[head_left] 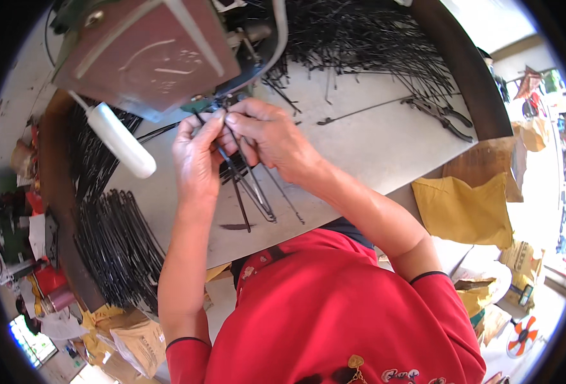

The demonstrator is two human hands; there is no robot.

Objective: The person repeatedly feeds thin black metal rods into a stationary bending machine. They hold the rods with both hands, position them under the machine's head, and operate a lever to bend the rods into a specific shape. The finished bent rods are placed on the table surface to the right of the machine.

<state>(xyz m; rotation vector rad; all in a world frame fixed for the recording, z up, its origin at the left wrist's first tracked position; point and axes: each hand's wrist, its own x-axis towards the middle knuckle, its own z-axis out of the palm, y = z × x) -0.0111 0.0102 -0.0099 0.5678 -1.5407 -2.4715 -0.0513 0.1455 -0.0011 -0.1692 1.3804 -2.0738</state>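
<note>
Just below the head of a brown-red machine (155, 57), both of my hands pinch the upper ends of a few thin black metal rods (252, 185) that look like umbrella ribs. My left hand (196, 157) has its thumb and fingers closed on them from the left. From the other side, my right hand (273, 137) grips them, thumb close to the left one. The rods' lower ends fan out toward me over the pale tabletop (372, 150). My fingers and the machine hide the exact spot where the rod tips meet.
Tangled black rods (360, 38) heap up at the far side. A neater bundle (116, 249) lies at the left. Pliers (436, 115) and a single rod (366, 112) rest at the right. A white cylindrical handle (121, 141) juts out left of my hands. Yellow paper (465, 211) hangs beyond the table edge.
</note>
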